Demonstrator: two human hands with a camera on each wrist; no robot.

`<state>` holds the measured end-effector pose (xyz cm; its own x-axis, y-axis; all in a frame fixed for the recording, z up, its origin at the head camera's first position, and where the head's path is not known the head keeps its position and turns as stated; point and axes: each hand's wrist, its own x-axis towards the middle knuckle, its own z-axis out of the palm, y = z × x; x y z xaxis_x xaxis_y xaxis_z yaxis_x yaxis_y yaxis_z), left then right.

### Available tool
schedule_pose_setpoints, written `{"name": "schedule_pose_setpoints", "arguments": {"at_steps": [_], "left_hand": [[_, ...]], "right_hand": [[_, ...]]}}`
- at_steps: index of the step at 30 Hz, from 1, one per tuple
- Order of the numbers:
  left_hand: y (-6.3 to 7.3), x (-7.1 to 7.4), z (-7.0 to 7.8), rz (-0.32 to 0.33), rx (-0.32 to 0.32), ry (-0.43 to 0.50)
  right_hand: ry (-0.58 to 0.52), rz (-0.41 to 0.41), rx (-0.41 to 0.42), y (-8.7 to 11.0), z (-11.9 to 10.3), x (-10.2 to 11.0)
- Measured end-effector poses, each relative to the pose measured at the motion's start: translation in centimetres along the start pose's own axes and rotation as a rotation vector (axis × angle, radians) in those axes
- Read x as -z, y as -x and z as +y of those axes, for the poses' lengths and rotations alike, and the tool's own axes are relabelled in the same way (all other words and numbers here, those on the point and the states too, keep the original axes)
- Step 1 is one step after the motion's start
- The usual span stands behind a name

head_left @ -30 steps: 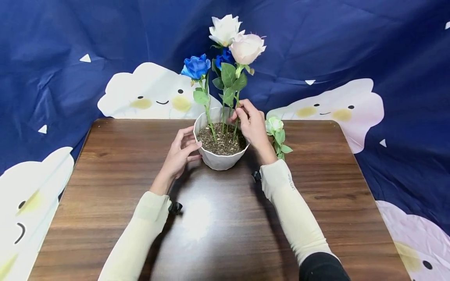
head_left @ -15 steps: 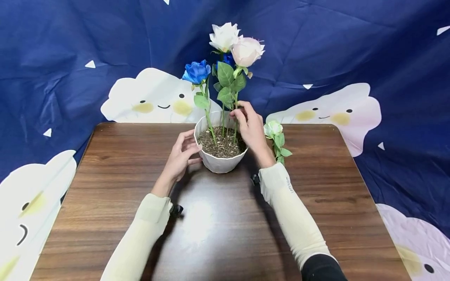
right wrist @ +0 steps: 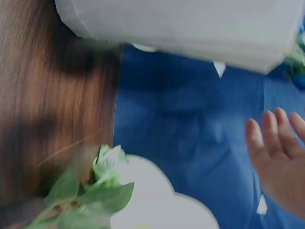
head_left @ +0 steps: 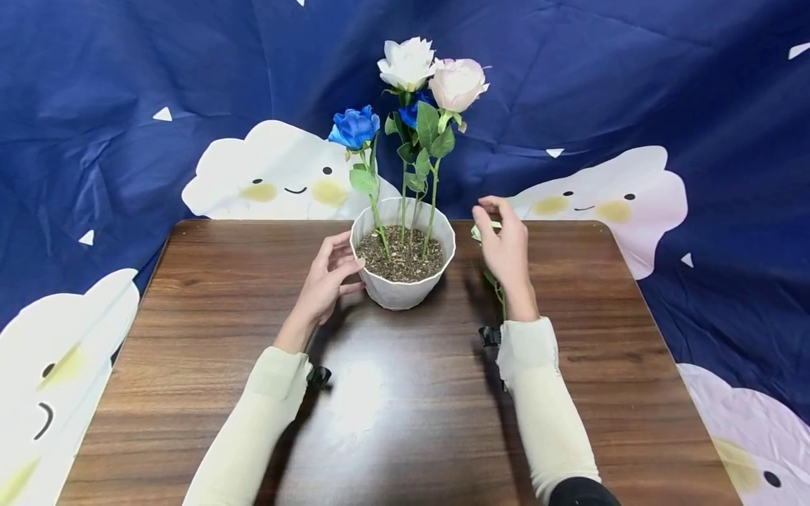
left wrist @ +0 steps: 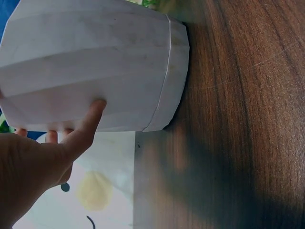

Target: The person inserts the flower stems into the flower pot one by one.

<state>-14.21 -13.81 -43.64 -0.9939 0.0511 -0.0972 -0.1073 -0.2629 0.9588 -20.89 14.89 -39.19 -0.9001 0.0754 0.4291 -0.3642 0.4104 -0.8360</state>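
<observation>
A white faceted flower pot [head_left: 402, 292] filled with soil [head_left: 405, 261] stands near the back of the table. My left hand [head_left: 329, 277] holds its left side, the thumb on the near wall and the fingers farther round. Upright in the soil are a blue rose [head_left: 354, 128], a white rose [head_left: 407, 65], a pale pink rose [head_left: 458, 86] and a second blue rose [head_left: 411, 112], partly hidden. To the right of the pot my right hand [head_left: 508, 249] hovers with relaxed fingers and nothing in them. Beneath it lies a pale green rose [right wrist: 108, 164], mostly covered in the head view.
The brown wooden table [head_left: 405, 422] ends just behind the pot. Past that edge hangs a dark blue cloth [head_left: 601, 84] printed with smiling clouds [head_left: 285, 172]. Dark wrist cameras [head_left: 319, 377] sit under both cuffs.
My right hand has let go of the pale pink rose's stem and moved right, over the loose rose. The pink rose now leans slightly more to the right. My left hand stays at the pot.
</observation>
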Motion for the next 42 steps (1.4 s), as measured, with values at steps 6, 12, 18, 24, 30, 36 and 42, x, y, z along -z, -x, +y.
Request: {"name": "schedule_pose_setpoints", "arguments": {"at_steps": [6,12,18,24,30,36,42], "left_hand": [[-0.1,0.0,0.1,0.003,-0.005,0.008],[0.0,0.1,0.2,0.005,-0.012,0.009],[0.0,0.0,0.1,0.000,-0.006,0.008],[0.1,0.1,0.1,-0.002,-0.008,0.016],[0.1,0.0,0.1,-0.004,-0.007,0.015],[0.0,-0.1,0.0,-0.006,-0.003,0.017],[-0.1,-0.1,-0.1,-0.003,-0.004,0.013]], "right_hand": [[-0.188,-0.066,-0.171,1.5,0.1,2.8],[-0.318,-0.103,-0.347,3.0,5.9,4.1],[-0.381,-0.037,-0.484,4.8,8.0,6.3],[-0.408,-0.012,-0.608,6.0,9.0,8.0],[-0.402,-0.162,-0.691,6.9,10.0,8.6],[-0.399,-0.194,-0.754,8.0,10.9,8.7],[-0.341,-0.310,-0.788,8.6,11.3,8.9]]}}
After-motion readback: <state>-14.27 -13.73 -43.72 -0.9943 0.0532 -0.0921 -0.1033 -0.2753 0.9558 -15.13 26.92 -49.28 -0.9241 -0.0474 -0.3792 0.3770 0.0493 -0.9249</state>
